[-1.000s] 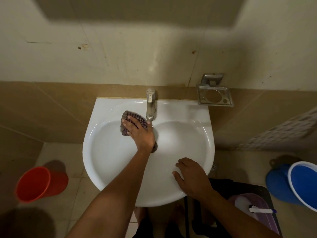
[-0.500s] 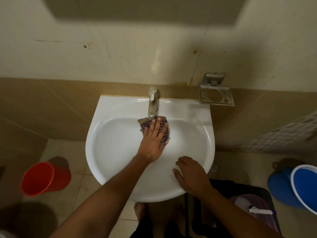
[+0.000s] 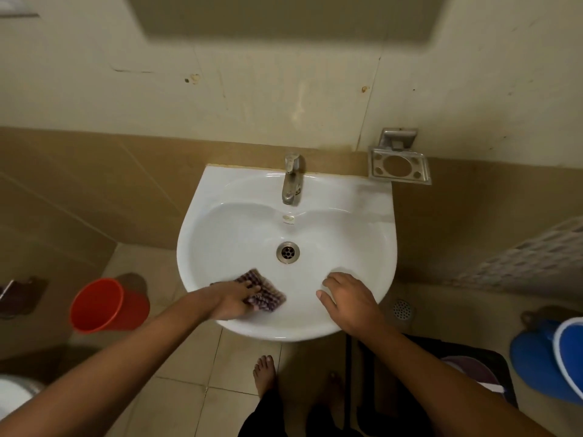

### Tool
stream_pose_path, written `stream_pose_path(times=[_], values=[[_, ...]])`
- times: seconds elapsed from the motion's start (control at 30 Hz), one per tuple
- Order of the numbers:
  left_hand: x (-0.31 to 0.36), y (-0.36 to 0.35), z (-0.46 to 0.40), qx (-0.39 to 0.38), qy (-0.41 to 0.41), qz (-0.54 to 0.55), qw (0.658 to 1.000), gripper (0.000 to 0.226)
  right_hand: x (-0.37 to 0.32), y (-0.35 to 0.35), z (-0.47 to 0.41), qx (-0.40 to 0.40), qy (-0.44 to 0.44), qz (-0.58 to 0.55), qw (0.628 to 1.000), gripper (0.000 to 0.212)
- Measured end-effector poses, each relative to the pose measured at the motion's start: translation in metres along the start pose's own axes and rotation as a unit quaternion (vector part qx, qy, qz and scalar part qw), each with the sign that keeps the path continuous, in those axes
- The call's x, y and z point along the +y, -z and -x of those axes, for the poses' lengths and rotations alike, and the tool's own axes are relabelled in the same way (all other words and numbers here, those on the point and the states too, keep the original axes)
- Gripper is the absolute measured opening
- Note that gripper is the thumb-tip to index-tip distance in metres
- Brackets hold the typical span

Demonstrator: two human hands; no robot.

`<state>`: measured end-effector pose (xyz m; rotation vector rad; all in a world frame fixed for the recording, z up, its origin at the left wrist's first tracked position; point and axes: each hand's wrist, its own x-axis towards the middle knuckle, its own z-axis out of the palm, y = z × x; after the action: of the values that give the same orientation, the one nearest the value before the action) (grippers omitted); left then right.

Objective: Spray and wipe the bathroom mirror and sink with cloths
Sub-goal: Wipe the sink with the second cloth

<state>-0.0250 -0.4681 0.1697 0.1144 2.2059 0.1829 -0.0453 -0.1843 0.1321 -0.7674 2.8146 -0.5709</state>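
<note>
A white wall-hung sink [image 3: 220, 197] fills the middle of the view, with a metal tap [image 3: 291, 181] at its back and a round drain [image 3: 287, 252] in the bowl. My left hand [image 3: 232, 298] presses a checked purple cloth [image 3: 263, 294] flat against the near left slope of the bowl; the hand is blurred. My right hand [image 3: 348, 299] rests palm down on the near right rim, fingers spread, holding nothing. The lower edge of the mirror [image 3: 284, 17] shows at the top.
A metal soap holder [image 3: 399, 167] hangs on the wall right of the tap. An orange bucket [image 3: 101, 305] lies on the floor at left, a blue bucket [image 3: 549, 357] at right. A dark bin [image 3: 467, 370] stands under my right arm. My bare feet [image 3: 266, 373] are below the sink.
My left hand has swept the cloth from under the tap down to the near left side of the bowl, uncovering the drain. My right hand has stayed on the rim.
</note>
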Motion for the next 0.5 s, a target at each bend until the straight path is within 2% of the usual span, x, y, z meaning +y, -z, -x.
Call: stream_pose_path(times=[0.1, 0.17, 0.23, 0.3, 0.37, 0.43, 0.5], values=[[0.015, -0.002, 0.032, -0.013, -0.023, 0.089, 0.996, 0.050, -0.007, 0.003, -0.002, -0.015, -0.015, -0.028, 0.999, 0.040], [0.017, 0.003, 0.045, -0.026, -0.032, 0.179, 0.983, 0.021, -0.014, 0.005, -0.005, -0.018, -0.056, -0.076, 0.995, 0.040], [0.016, 0.009, 0.054, -0.021, -0.042, 0.255, 0.966, 0.008, -0.023, 0.007, -0.008, -0.003, -0.087, -0.125, 0.988, 0.038], [0.016, 0.016, 0.060, -0.012, -0.052, 0.324, 0.944, 0.017, -0.034, 0.010, -0.011, 0.003, -0.115, -0.176, 0.978, 0.033], [0.017, 0.024, 0.063, -0.018, -0.072, 0.421, 0.904, 0.030, -0.045, 0.014, -0.015, -0.014, -0.151, -0.253, 0.955, 0.038], [0.015, 0.032, 0.067, -0.016, -0.092, 0.535, 0.840, 0.054, -0.061, 0.022, -0.019, -0.040, -0.207, -0.389, 0.897, 0.051], [0.012, 0.039, 0.067, 0.002, -0.105, 0.636, 0.765, 0.048, -0.076, 0.030, -0.021, -0.053, -0.273, -0.550, 0.787, 0.056]])
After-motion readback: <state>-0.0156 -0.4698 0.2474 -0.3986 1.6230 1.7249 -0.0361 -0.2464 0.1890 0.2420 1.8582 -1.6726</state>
